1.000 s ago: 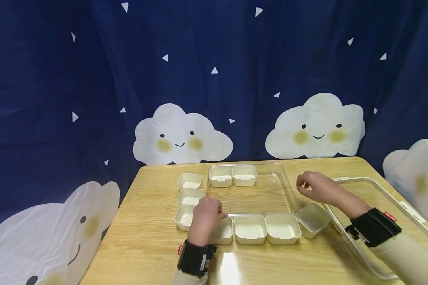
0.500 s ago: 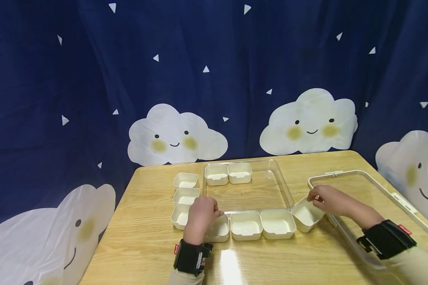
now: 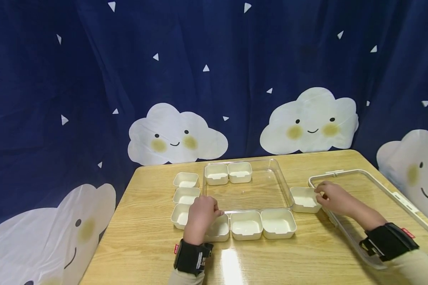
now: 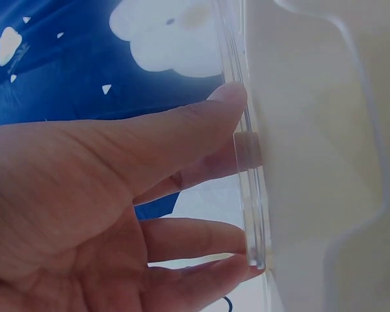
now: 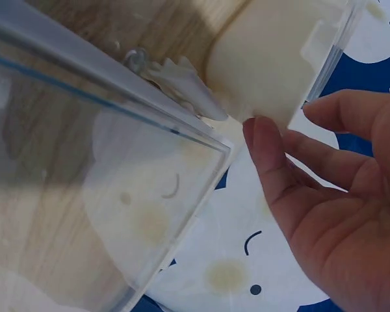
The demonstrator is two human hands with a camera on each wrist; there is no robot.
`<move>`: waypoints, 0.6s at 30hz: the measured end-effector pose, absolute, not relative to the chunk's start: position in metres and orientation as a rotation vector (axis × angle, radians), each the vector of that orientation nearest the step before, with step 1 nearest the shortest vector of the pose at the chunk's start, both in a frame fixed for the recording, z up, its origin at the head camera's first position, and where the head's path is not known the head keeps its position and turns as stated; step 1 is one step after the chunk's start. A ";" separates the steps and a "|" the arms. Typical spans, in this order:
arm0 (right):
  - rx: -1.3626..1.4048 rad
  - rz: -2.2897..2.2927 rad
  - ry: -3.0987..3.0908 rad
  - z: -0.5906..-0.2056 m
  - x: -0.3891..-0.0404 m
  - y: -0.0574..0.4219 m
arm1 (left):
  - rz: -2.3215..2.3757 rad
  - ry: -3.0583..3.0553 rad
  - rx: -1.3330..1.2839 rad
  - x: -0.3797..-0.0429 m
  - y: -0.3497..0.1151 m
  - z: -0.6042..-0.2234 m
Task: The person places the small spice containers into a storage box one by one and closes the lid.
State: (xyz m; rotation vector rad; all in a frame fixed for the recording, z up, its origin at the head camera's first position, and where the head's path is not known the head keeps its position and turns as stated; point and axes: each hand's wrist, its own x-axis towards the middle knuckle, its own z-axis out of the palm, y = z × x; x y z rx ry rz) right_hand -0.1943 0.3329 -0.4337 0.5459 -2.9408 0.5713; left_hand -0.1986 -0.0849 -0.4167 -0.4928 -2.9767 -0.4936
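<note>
In the head view my left hand (image 3: 201, 217) is at the near left corner of a clear plastic box (image 3: 283, 180). The left wrist view shows its thumb and fingers (image 4: 195, 239) gripping the box's clear wall, beside a cream bin (image 4: 305, 130). Right of the box, my right hand (image 3: 334, 196) pinches the right edge of a small cream bin (image 3: 304, 199), which sits upright near the box's side. In the right wrist view the thumb lies at that bin's corner (image 5: 266, 52), with the index finger by its rim. Two cream bins (image 3: 216, 175) stand inside the box's back left.
Three cream bins (image 3: 186, 196) line the box's left side. Three more, including a middle one (image 3: 246, 225), stand along its front. A clear lid with a white frame (image 3: 378, 186) lies at the right, close to my right hand. A dark blue curtain (image 3: 185, 47) hangs behind the wooden table (image 3: 146, 221).
My right hand came down to the tilted, turned bin at the right and took its edge. That bin now sits level and squared beside the box. My left hand stayed at the box corner.
</note>
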 end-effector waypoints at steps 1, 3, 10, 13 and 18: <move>0.539 0.581 -2.939 -0.434 -0.195 0.333 | -0.491 -2.977 -0.493 -0.199 -0.085 -0.417; 0.533 0.588 -2.929 -0.436 -0.196 0.332 | -0.484 -2.972 -0.498 -0.199 -0.085 -0.417; 0.524 0.689 -2.856 -0.444 -0.199 0.330 | -0.505 -2.980 -0.505 -0.199 -0.085 -0.417; 0.525 0.741 -2.867 -0.446 -0.199 0.330 | -0.504 -2.980 -0.506 -0.200 -0.085 -0.418; 0.583 0.775 -2.865 -0.448 -0.199 0.331 | -0.510 -2.984 -0.498 -0.200 -0.085 -0.417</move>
